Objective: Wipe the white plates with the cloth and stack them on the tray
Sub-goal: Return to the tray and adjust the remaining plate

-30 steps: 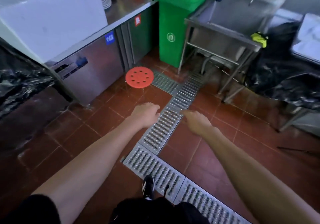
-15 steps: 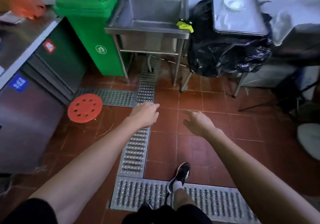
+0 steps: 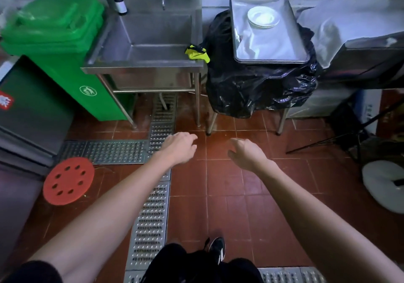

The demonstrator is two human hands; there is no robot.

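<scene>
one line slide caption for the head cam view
Empty hands, left and right, reach toward white plates stacked on the tray.

I hold both bare arms stretched out in front of me, forearms angling inward so my hands hang near each other but apart, neither touching anything. My left hand is palm down with its fingers loosely curled and empty, and my right hand is likewise palm down, fingers drooping in a relaxed curl with nothing in them. Short black sleeves show at my upper arms, and one foot in a black shoe is set forward below me.
</scene>
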